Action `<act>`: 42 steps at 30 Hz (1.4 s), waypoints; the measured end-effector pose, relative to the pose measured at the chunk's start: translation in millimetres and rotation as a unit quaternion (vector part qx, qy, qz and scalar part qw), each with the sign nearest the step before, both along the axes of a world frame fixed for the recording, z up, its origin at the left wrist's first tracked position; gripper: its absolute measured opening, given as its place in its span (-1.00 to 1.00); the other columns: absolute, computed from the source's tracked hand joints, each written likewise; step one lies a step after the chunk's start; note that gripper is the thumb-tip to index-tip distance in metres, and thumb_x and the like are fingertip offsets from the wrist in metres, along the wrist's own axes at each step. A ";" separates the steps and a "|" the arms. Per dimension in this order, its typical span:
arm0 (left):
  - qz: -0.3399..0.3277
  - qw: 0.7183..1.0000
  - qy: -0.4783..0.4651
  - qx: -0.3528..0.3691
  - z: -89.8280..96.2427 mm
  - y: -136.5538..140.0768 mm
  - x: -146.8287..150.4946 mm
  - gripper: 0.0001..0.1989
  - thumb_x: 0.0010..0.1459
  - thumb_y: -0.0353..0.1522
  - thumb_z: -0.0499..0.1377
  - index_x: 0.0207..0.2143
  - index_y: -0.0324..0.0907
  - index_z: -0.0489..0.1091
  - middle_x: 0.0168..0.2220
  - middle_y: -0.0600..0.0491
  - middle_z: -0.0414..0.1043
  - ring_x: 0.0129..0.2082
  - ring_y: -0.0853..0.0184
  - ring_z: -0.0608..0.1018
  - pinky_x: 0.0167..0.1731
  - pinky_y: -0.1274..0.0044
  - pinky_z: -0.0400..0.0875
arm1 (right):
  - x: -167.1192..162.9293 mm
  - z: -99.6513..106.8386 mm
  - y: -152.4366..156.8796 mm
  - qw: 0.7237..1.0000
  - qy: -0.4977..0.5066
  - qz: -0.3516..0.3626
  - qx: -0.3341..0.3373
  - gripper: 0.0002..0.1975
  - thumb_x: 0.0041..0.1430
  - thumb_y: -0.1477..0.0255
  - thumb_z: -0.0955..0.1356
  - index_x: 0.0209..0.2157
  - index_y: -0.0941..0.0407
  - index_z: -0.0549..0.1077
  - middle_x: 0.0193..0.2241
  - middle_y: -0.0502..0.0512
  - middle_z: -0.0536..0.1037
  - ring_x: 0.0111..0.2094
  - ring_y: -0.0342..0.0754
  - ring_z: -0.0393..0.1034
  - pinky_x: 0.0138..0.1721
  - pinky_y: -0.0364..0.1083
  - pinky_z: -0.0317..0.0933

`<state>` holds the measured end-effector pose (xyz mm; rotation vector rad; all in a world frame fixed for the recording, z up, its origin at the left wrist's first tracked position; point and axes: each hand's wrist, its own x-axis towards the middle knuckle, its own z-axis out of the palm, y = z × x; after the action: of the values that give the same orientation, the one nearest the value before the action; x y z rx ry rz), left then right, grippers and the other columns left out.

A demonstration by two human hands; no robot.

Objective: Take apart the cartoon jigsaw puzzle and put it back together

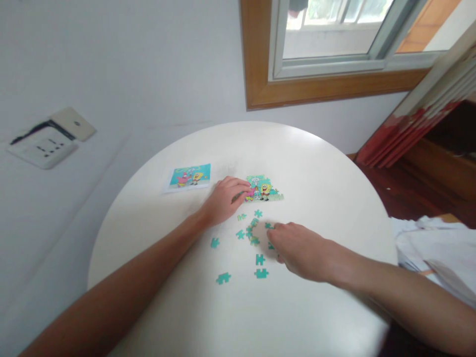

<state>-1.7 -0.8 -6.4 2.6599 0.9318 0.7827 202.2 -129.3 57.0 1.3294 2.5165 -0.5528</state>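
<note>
A partly joined jigsaw puzzle (265, 186) lies flat on the round white table (320, 163), showing a yellow square cartoon figure and others on teal. My left hand (227, 198) rests over its left edge, fingers stretched out and thumb apart, covering that side. Below it, several loose teal puzzle pieces are scattered, among them one piece (261, 273) near the front and another piece (214, 242) to the left. My right hand (293, 245) is at the right of these pieces, fingers curled downward. Its fingertips meet the loose pieces; whatever is between them is hidden.
A picture card (191, 177) with the same cartoon scene lies left of the puzzle. Behind the table are a white wall with a socket (46, 146) and a wood-framed window (334, 89). White cloth or paper (439, 248) lies beyond the table's right edge.
</note>
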 end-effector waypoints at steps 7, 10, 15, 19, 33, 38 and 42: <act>-0.005 1.000 -0.014 0.007 1.9 0.0 0.0 -0.76 0.32 -0.36 0.07 -0.10 -0.08 0.52 -0.06 0.00 0.53 -0.02 0.22 0.49 0.03 0.27 0.34 | 27.1 -1.8 33.2 0.984 0.150 -0.070 -0.070 -0.87 -0.01 0.63 0.36 -0.47 0.12 0.49 -0.52 0.05 0.54 -0.50 -0.13 0.36 -0.48 -0.15 0.06; -0.011 1.000 -0.011 0.005 1.4 -0.2 0.6 -0.76 0.32 -0.37 0.07 -0.10 -0.08 0.52 -0.05 -0.01 0.53 -0.02 0.22 0.49 0.03 0.27 0.34 | 50.7 -12.4 73.2 0.954 0.273 -0.123 -0.021 -0.85 -0.02 0.63 0.32 -0.50 0.13 0.50 -0.52 0.02 0.54 -0.48 -0.15 0.35 -0.40 -0.16 0.13; -0.017 1.000 -0.005 0.006 -2.0 1.0 1.3 -0.77 0.32 -0.36 0.07 -0.10 -0.08 0.52 -0.05 0.00 0.53 0.00 0.22 0.49 0.03 0.27 0.34 | 77.6 -43.8 125.4 0.912 0.360 -0.187 0.056 -0.89 0.00 0.50 0.32 -0.48 0.17 0.50 -0.55 0.04 0.49 -0.49 -0.14 0.28 -0.38 -0.12 0.14; -0.022 1.000 -0.006 0.004 -2.5 1.7 1.4 -0.77 0.32 -0.37 0.07 -0.11 -0.08 0.52 -0.06 0.00 0.54 -0.02 0.22 0.50 0.03 0.26 0.34 | 79.8 -59.7 134.2 0.911 0.357 -0.200 0.047 -0.87 0.00 0.46 0.30 -0.48 0.18 0.49 -0.56 0.03 0.46 -0.50 -0.15 0.24 -0.40 -0.12 0.11; -0.016 1.000 -0.002 0.008 0.4 -0.9 1.2 -0.76 0.33 -0.35 0.06 -0.08 -0.09 0.51 -0.05 0.01 0.53 0.00 0.22 0.49 0.03 0.27 0.33 | 78.2 -60.1 134.3 0.897 0.387 -0.210 0.035 -0.84 0.03 0.41 0.32 -0.50 0.19 0.49 -0.56 0.02 0.45 -0.50 -0.17 0.21 -0.42 -0.14 0.10; -0.017 1.000 0.000 0.008 -0.3 -0.6 1.2 -0.76 0.33 -0.36 0.06 -0.07 -0.08 0.50 -0.05 0.01 0.53 0.01 0.22 0.48 0.03 0.26 0.33 | 77.4 -62.9 133.7 0.904 0.380 -0.195 -0.004 -0.83 0.05 0.39 0.33 -0.49 0.19 0.49 -0.55 0.03 0.47 -0.49 -0.16 0.25 -0.41 -0.14 0.14; -0.017 1.000 0.004 0.012 -1.6 0.1 0.9 -0.76 0.34 -0.35 0.06 -0.08 -0.08 0.50 -0.05 0.01 0.53 0.01 0.22 0.48 0.02 0.27 0.33 | 76.9 -68.5 135.6 0.905 0.379 -0.193 0.018 -0.85 0.04 0.41 0.33 -0.50 0.18 0.49 -0.56 0.03 0.47 -0.50 -0.16 0.26 -0.41 -0.13 0.14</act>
<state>-0.8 -0.7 -8.0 2.6933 0.8838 0.7801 279.1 6.3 -11.5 1.9349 2.8194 -1.3370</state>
